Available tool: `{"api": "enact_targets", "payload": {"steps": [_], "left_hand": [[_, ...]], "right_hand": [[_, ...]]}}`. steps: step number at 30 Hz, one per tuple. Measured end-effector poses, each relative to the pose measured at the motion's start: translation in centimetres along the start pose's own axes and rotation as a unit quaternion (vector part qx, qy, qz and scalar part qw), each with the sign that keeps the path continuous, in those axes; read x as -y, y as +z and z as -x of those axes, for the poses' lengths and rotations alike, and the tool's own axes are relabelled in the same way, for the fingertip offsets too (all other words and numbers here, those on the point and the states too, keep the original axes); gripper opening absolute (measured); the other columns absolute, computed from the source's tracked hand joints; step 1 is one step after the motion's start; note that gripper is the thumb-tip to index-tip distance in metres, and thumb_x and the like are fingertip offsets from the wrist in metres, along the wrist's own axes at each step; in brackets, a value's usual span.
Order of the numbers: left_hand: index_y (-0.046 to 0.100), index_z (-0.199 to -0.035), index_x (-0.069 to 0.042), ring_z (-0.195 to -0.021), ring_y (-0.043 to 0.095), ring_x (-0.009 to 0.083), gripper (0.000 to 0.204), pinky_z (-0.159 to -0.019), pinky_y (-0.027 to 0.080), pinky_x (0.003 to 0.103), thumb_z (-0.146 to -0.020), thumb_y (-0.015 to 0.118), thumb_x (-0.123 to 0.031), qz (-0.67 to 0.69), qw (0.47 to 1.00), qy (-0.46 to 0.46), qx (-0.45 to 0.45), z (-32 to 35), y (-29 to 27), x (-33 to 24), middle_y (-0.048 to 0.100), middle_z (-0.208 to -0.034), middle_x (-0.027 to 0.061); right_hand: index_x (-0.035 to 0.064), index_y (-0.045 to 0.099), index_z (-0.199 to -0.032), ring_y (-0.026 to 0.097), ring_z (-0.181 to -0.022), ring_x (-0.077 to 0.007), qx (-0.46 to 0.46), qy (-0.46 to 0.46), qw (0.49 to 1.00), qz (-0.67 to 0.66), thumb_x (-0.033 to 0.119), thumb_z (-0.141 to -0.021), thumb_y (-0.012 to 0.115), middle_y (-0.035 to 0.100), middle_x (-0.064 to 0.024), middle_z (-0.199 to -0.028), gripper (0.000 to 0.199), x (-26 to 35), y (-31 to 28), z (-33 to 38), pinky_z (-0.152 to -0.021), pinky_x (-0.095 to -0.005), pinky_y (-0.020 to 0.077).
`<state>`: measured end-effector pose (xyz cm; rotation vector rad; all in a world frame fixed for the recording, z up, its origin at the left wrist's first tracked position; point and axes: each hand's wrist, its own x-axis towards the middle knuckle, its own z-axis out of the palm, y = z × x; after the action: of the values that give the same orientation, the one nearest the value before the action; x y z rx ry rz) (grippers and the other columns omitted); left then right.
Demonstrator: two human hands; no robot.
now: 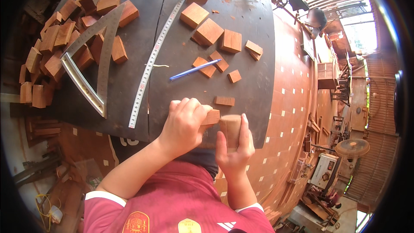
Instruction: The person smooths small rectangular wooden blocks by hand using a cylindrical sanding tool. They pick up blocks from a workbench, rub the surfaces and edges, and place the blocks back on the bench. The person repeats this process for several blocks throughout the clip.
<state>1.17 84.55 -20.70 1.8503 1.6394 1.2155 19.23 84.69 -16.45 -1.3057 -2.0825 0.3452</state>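
Near the table's front edge, my left hand [184, 123] is closed around a small reddish-brown wooden block [211, 117], whose end sticks out to the right. Just beside it my right hand [235, 149] grips a paler tan block [231, 130] between thumb and fingers. Its surface looks plain and slightly blurred, so I cannot tell whether it is bare wood or wrapped. The two pieces are close together; whether they touch is unclear. A small flat wood piece [224, 101] lies on the dark table just beyond my hands.
A tape measure strip [148, 64] runs along the dark table [129, 82]. A blue pen [195, 70] rests across small wood pieces, near larger wooden blocks [208, 32]. At left, a metal set square [105, 56] leans over a block pile [54, 39]. Far right, a person [317, 18] and a fan [352, 148].
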Motion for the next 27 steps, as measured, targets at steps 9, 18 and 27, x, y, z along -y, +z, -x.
{"api": "enact_targets", "payload": {"steps": [9, 18, 27], "left_hand": [[0.068, -0.114, -0.010, -0.093, 0.062, 0.0301, 0.040, -0.086, 0.041, 0.044, -0.076, 0.081, -0.004, -0.002, 1.000, -0.003, -0.004, 0.1, 0.1, -0.2, 0.062, -0.096, 0.0064], [0.069, -0.113, -0.009, -0.093, 0.063, 0.0302, 0.038, -0.085, 0.042, 0.044, -0.077, 0.082, -0.005, -0.022, 1.000, 0.000, -0.013, 0.1, 0.3, -0.2, 0.064, -0.096, 0.0067], [0.070, -0.113, -0.010, -0.093, 0.063, 0.0301, 0.038, -0.085, 0.042, 0.044, -0.077, 0.084, -0.008, -0.032, 0.999, 0.008, -0.014, -0.1, 0.6, 0.0, 0.065, -0.097, 0.0066]], "right_hand": [[-0.0119, 0.053, -0.149, 0.073, -0.099, -0.0366, -0.010, 0.002, 1.000, -0.017, 0.008, -0.087, 0.085, 0.071, -0.0247, -0.114, 0.072, -0.3, 0.4, -0.3, -0.086, -0.0421, 0.0602], [-0.0112, 0.053, -0.150, 0.072, -0.099, -0.0392, -0.017, -0.037, 0.999, -0.006, 0.007, -0.086, 0.087, 0.070, -0.0256, -0.114, 0.075, -0.4, 0.9, -2.0, -0.085, -0.0429, 0.0611], [-0.0121, 0.054, -0.148, 0.072, -0.099, -0.0393, -0.014, -0.018, 0.999, -0.023, 0.007, -0.086, 0.086, 0.070, -0.0270, -0.116, 0.072, 0.0, 0.9, -2.6, -0.085, -0.0439, 0.0612]]}}
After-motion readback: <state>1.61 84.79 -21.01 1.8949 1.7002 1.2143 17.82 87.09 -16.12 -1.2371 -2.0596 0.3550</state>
